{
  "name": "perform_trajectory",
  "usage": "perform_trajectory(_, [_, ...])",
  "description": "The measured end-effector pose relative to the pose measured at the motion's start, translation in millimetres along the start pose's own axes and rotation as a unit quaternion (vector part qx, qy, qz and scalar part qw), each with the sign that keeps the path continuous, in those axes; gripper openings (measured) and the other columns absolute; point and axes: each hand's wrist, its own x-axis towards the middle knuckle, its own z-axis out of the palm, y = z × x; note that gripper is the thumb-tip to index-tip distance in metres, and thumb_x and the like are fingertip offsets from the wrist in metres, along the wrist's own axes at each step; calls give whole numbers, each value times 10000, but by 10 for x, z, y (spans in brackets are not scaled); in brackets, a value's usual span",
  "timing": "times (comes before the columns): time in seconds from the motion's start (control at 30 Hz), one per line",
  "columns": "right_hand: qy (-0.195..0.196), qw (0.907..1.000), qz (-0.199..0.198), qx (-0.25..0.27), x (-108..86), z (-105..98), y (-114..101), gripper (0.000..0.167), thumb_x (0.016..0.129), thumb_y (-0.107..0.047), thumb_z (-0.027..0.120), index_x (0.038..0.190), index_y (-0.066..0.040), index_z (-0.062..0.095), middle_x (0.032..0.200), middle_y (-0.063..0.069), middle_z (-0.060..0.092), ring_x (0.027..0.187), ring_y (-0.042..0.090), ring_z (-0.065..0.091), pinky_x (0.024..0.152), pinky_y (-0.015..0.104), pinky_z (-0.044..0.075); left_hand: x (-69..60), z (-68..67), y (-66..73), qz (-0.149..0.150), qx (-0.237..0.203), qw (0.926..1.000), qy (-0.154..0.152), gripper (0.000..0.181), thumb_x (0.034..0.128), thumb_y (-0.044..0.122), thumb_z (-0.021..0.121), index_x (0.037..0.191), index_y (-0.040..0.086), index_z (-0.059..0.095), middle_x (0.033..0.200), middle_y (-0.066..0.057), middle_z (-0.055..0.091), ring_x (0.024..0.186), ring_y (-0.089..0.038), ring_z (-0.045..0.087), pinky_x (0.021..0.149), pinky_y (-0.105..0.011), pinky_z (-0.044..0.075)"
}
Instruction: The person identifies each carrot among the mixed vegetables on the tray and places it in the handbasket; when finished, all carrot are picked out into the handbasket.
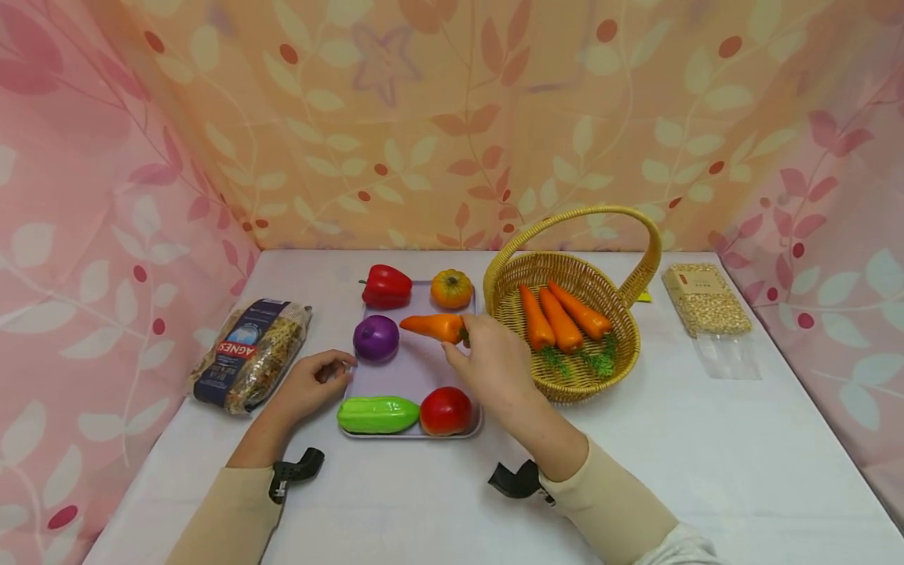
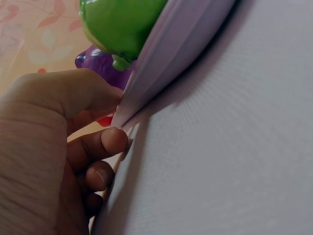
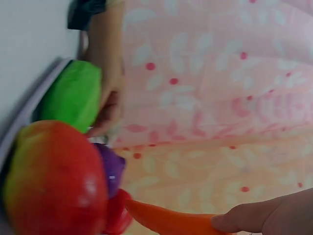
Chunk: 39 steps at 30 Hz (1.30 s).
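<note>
In the head view my right hand (image 1: 494,357) pinches an orange carrot (image 1: 432,326) by its stem end, over the pale purple tray (image 1: 417,380). The carrot's tip points left, near a purple onion (image 1: 376,339). At the tray's left rim is my left hand (image 1: 314,384); its thumb and curled fingers (image 2: 115,140) hold the edge in the left wrist view. A red bell pepper (image 1: 387,286) and a small pumpkin (image 1: 451,289) sit at the tray's far end. Along the near end lie a green ridged vegetable (image 1: 378,414) and a round red fruit (image 1: 446,411).
Right of the tray stands a wicker basket (image 1: 621,369) with a tall handle and 3 carrots (image 1: 561,318) inside. A bag of mixed grains (image 1: 250,353) lies at the left. A packet of pale grains (image 1: 708,300) lies at the far right. Patterned cloth surrounds the white table.
</note>
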Motion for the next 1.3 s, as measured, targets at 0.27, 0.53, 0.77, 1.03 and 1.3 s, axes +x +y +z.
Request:
perform_trajectory(0.27, [872, 9916, -257, 925, -177, -481, 41, 488, 877, -295, 825, 1268, -29, 703, 1052, 96, 724, 711, 193, 580, 654, 369, 519, -10, -4, -2, -124, 71, 9999, -41, 182, 935, 114, 736, 1109, 167, 737, 852, -3, 576, 778, -187, 500, 678, -292, 403])
perform_trajectory(0.53, [1407, 9792, -109, 1459, -334, -900, 221, 462, 870, -218, 842, 1268, -30, 702, 942, 71, 672, 598, 171, 476, 560, 271, 424, 2, -3, -18, -42, 77, 10000, 9, 188, 929, 109, 739, 1109, 164, 737, 843, 6, 572, 763, -172, 495, 670, -285, 402])
perform_trajectory(0.77, [1704, 9684, 401, 1774, -464, -1214, 398, 459, 882, -172, 828, 1294, -26, 690, 778, 92, 596, 596, 200, 483, 496, 186, 383, 8, -10, -11, 97, 98, 9999, 63, 190, 915, 93, 744, 1097, 149, 738, 811, 9, 557, 728, -159, 477, 652, -286, 387])
perform_trajectory(1.03, [1770, 9558, 1771, 1543, -526, -1484, 699, 547, 907, -335, 784, 1371, -78, 653, 940, 81, 628, 682, 122, 512, 541, 159, 404, 10, -15, -2, 37, 98, 9999, 67, 189, 920, 96, 742, 1101, 150, 740, 826, 3, 563, 746, -176, 483, 661, -290, 392])
perform_trajectory(1.3, [1467, 9439, 2623, 1367, -565, -1672, 1103, 603, 931, -428, 720, 1419, -90, 610, 1095, 109, 628, 910, 196, 549, 691, 189, 435, 28, 10, -14, 97, 14, 9999, 65, 187, 922, 98, 744, 1100, 156, 740, 823, 4, 567, 736, -174, 483, 656, -290, 390])
